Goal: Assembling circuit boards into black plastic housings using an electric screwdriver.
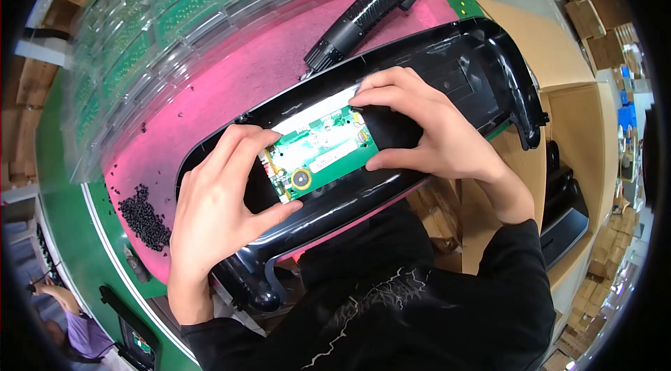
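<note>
Black plastic housing (pixel 419 70) lies on pink mat (pixel 231 84), long axis lower-left to upper-right, lower end hidden by sleeve. Left hand (pixel 217 203) and right hand (pixel 426 126) pinch green circuit board (pixel 318 154) by its ends inside housing recess.

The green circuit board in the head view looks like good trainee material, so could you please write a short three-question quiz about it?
1. True or false: both hands touch the green circuit board.
2. What colour is the mat under the black plastic housing?
3. Which lies left of the left hand? A) pile of small black screws B) electric screwdriver

Key
1. True: the right hand also grips it.
2. Pink.
3. A.
</note>
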Demonstrator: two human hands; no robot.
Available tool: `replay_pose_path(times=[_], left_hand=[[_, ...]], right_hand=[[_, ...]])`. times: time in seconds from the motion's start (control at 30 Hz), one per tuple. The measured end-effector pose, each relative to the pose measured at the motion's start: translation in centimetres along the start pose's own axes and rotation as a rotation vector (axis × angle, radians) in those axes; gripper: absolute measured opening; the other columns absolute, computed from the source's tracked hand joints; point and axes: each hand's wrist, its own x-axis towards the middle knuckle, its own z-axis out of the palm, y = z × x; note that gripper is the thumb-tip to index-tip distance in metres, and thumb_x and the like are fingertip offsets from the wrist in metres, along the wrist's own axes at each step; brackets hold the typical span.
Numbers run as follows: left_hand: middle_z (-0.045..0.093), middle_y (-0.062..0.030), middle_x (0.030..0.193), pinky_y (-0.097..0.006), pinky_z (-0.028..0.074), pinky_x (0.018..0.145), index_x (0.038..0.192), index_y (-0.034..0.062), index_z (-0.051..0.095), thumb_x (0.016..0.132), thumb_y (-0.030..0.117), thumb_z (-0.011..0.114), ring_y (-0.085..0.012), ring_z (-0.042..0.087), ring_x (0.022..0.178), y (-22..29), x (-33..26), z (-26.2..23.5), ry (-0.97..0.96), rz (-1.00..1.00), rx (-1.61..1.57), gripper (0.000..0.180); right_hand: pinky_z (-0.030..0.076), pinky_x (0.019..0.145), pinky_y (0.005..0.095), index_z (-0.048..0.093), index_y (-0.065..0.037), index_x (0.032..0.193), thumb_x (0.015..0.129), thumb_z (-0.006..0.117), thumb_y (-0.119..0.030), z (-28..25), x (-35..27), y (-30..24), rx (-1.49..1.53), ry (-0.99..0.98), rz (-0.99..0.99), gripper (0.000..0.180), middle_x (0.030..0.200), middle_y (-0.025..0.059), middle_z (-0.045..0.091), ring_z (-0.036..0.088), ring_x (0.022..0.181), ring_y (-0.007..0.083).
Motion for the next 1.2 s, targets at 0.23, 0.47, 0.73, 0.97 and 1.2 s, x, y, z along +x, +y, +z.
replay_pose_path(times=[0.23, 0.47, 0.73, 0.97, 1.2], left_hand=[[0.059, -0.0088, 0.115, -0.041, 0.055, 0.073, 0.118, 0.0047, 0.059, 0.059, 0.022, 0.09, -0.0302, 0.066, 0.098, 0.3, 0.1, 0.4, -0.005, -0.025, 0.117, 0.069], [0.057, -0.0087, 0.114, -0.04, 0.055, 0.069, 0.12, 0.0046, 0.059, 0.059, 0.023, 0.09, -0.0298, 0.066, 0.095, 0.2, 0.0, 0.5, 0.023, 0.033, 0.17, 0.07], [0.057, -0.0113, 0.116, -0.042, 0.053, 0.077, 0.121, 0.0057, 0.059, 0.053, 0.023, 0.091, -0.0349, 0.065, 0.095, 0.1, -0.2, 0.7, 0.025, -0.004, 0.143, 0.077], [0.057, -0.0107, 0.118, -0.042, 0.053, 0.079, 0.121, 0.0056, 0.059, 0.055, 0.022, 0.09, -0.035, 0.064, 0.098, 0.2, -0.2, 0.6, 0.015, -0.034, 0.113, 0.075], [0.056, -0.0078, 0.12, -0.041, 0.055, 0.077, 0.125, 0.008, 0.057, 0.063, 0.025, 0.088, -0.0319, 0.063, 0.101, -0.1, -0.7, -0.1, -0.002, -0.01, 0.119, 0.071]], right_hand=[[0.044, 0.1, 0.04, 0.058, -0.001, 0.124, 0.072, 0.085, -0.012, 0.3, -0.2, 0.2, -0.071, -0.022, 0.015, 0.059, 0.126, 0.0131, 0.053, 0.049, 0.119, 0.0333], [0.044, 0.101, 0.0401, 0.058, 0.0, 0.124, 0.072, 0.084, -0.011, 0.2, -0.1, 0.0, -0.093, -0.037, 0.03, 0.059, 0.126, 0.0136, 0.053, 0.05, 0.119, 0.0332], [0.044, 0.101, 0.0399, 0.059, -0.002, 0.125, 0.072, 0.084, -0.009, 0.3, -0.1, -0.2, -0.095, -0.04, 0.047, 0.059, 0.126, 0.0128, 0.054, 0.05, 0.119, 0.0329], [0.044, 0.1, 0.0399, 0.057, -0.003, 0.126, 0.071, 0.083, -0.009, 0.3, 0.1, -0.3, -0.123, -0.047, 0.046, 0.061, 0.126, 0.0134, 0.054, 0.05, 0.118, 0.0335], [0.043, 0.1, 0.0411, 0.058, -0.003, 0.125, 0.067, 0.084, -0.007, 0.3, 0.5, -1.5, -0.181, -0.06, 0.09, 0.064, 0.126, 0.0142, 0.054, 0.051, 0.116, 0.0353]])
